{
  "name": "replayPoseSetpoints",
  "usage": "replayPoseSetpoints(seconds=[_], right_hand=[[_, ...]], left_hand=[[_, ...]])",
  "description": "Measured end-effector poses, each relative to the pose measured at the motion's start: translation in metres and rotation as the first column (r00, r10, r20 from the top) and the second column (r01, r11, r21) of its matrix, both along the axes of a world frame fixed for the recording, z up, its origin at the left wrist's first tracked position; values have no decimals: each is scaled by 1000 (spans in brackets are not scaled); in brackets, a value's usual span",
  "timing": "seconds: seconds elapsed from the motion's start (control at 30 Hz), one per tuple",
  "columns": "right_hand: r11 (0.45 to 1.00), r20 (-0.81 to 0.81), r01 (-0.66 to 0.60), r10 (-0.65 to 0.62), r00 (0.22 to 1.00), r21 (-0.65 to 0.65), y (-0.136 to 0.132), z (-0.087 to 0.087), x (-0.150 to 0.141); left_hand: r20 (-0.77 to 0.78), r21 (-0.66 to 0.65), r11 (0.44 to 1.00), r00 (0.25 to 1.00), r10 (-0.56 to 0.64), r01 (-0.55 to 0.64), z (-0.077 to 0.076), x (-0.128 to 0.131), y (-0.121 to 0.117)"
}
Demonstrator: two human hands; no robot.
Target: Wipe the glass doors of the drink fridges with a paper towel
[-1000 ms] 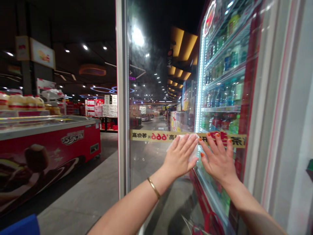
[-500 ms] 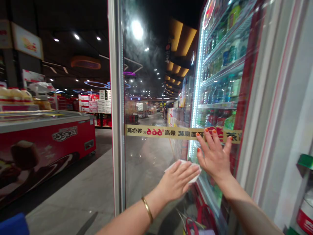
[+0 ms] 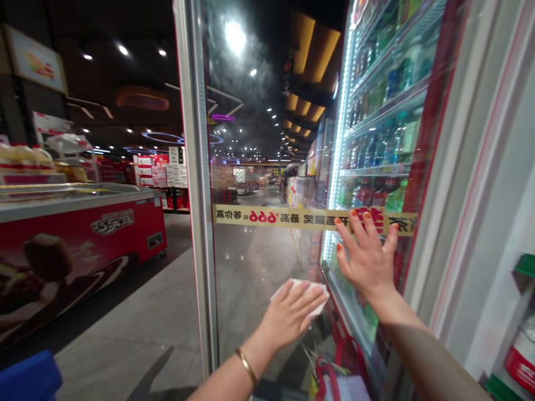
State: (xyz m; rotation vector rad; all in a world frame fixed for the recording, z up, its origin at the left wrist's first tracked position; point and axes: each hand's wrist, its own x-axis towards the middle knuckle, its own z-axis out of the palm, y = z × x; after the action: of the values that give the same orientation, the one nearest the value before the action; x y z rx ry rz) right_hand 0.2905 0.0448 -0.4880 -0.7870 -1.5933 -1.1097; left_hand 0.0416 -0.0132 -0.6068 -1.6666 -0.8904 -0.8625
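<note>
My left hand (image 3: 288, 313), a gold bangle at its wrist, presses a folded white cloth (image 3: 320, 306) flat against the glass door (image 3: 246, 262). Part of the cloth is hidden beneath the fingers. Higher and to the right, my right hand (image 3: 368, 256) rests on the same glass with its fingers spread and nothing in it. Its fingertips overlap a yellow printed strip (image 3: 284, 217) that runs across the door, the lettering reversed from this side.
The door's metal frame (image 3: 194, 184) stands upright at left. Behind the glass at right is a lit drinks cooler (image 3: 376, 128) with bottles. A red chest freezer (image 3: 104, 239) stands at left, a blue object (image 3: 29, 376) at lower left. Bottles (image 3: 520, 356) show at right edge.
My left hand has slid a little left and down over the glass with the white cloth. My right hand has stayed at about the same place. The view has shifted slightly.
</note>
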Motion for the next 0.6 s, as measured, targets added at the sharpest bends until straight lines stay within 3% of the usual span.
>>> replayPoseSetpoints(seconds=[0.07,0.17,0.27,0.33,0.4,0.5,0.6], right_hand=[[1000,-6,-19,19,1000,-1,0,0,-1],[999,-9,-49,49,999,3,1,0,-2],[998,-15,-55,55,998,12,2,0,-3],[998,-11,-49,49,999,26,1,0,-3],[999,-5,-39,39,999,28,1,-1,-2],[1000,-9,-28,28,1000,0,0,-1,-2],[1000,1,-29,29,1000,3,1,-1,-2]], left_hand=[[98,6,998,993,66,-67,-29,-33,-10],[386,6,977,902,193,-212,-49,-74,-9],[461,-45,967,854,243,-250,-69,-53,4],[369,-90,974,901,227,-208,-87,-22,11],[269,-129,979,944,190,-160,-101,-9,13],[311,-166,972,926,213,-168,-103,-43,13],[486,-186,954,822,299,-237,-96,-84,18]])
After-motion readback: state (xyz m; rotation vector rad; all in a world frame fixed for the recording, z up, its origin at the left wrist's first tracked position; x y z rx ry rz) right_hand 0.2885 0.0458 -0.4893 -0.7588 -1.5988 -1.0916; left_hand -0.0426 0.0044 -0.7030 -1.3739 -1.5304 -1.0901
